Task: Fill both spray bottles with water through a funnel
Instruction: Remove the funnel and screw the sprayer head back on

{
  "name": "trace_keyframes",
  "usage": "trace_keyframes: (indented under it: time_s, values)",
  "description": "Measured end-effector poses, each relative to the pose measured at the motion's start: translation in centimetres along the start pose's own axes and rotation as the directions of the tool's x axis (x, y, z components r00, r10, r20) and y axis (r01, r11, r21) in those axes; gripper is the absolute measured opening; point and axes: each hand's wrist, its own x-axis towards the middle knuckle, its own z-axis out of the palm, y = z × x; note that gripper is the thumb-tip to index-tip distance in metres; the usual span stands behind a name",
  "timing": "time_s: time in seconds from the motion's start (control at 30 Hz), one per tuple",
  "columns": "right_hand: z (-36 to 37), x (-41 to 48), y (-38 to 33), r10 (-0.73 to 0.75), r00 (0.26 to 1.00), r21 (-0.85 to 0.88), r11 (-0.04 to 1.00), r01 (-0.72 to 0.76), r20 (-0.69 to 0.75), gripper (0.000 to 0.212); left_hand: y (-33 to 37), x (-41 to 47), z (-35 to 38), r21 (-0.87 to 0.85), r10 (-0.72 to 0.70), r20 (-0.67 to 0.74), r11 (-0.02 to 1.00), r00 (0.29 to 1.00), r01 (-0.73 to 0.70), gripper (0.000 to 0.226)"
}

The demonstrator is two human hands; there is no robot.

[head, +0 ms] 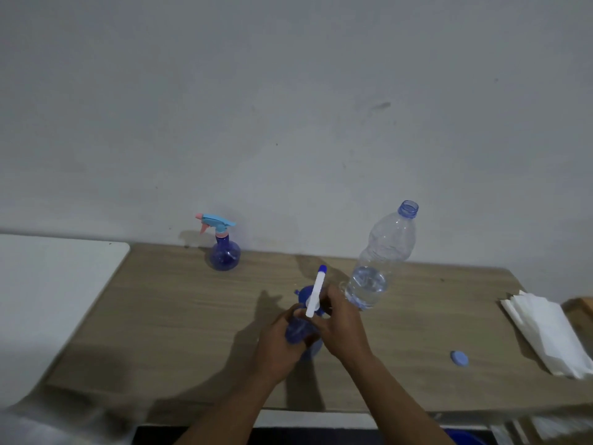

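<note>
Left hand point(278, 343): wrapped around the blue body of the near spray bottle point(300, 332), which stands on the wooden table point(167, 316); the bottle sits inside the curl of the fingers, its lower part partly hidden by the hand.
Right hand point(340, 326): closed on the white spray head point(316, 292) at the bottle's neck; the head's long white top points away from the person, tipped with a blue nozzle — whether it is fully seated on the neck cannot be told.
Far spray bottle point(224, 253): upright near the wall, well apart from both hands; blue body, light-blue and pink trigger head on.
Water bottle point(380, 261): clear plastic, uncapped, standing just right of the right hand; water only in its lower part.
Cap point(459, 358): blue, lying on the table right of the hands.
Paper napkins point(548, 332): 1 white stack at the table's right edge.
Funnel: something blue shows behind the spray head — cannot tell what it is.
</note>
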Motion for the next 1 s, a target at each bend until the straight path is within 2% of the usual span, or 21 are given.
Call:
trace_keyframes:
  time_s: [0.1,0.2,0.23,0.37,0.53,0.67,0.73,0.9,1.0]
  values:
    - [0.7,-0.6,0.6,-0.050,0.999,0.026,0.998,0.051,-0.017,0.020,-0.5,-0.1,0.0,-0.034,-0.004,0.012,0.999,1.000,0.004,0.048]
    - [0.9,-0.9,1.3,-0.085,0.996,0.019,0.996,0.086,-0.030,0.011,-0.6,-0.1,0.1,-0.015,-0.017,-0.010,1.000,1.000,0.017,0.044]
    - [1.0,-0.9,1.2,-0.050,0.998,0.044,0.998,0.052,-0.049,0.012,-0.3,-0.2,0.1,0.004,-0.013,-0.024,1.000,1.000,0.013,0.044]
    - [1.2,-0.7,1.0,0.079,0.991,0.154,0.986,-0.063,-0.104,0.035,-0.3,-0.3,0.3,0.043,0.001,-0.048,0.999,0.999,0.001,0.043]
    - [1.7,-1.3,1.4,-0.011,0.995,0.145,0.989,0.025,-0.102,0.024,-0.7,-0.2,0.5,0.030,-0.009,-0.055,1.000,0.998,0.010,0.049]
    - [1.8,-0.6,1.4,0.090,0.991,0.183,0.981,-0.071,-0.102,0.036,-0.5,-0.2,0.5,0.048,-0.025,-0.047,0.999,0.999,0.027,0.046]
    - [1.7,-0.7,1.7,0.095,0.991,0.186,0.980,-0.076,-0.098,0.037,-0.4,-0.4,0.3,0.051,-0.036,-0.034,0.998,0.999,0.038,0.042]
    - [1.6,-1.2,1.8,-0.043,0.995,0.153,0.987,0.057,-0.095,0.016,-0.1,-0.3,-0.2,0.003,-0.008,0.002,1.000,1.000,0.008,0.050]
    - [1.7,-1.1,1.5,0.052,0.990,0.213,0.977,-0.024,-0.131,0.026,-0.3,-0.4,-0.1,-0.005,0.004,-0.018,1.000,1.000,-0.004,0.056]
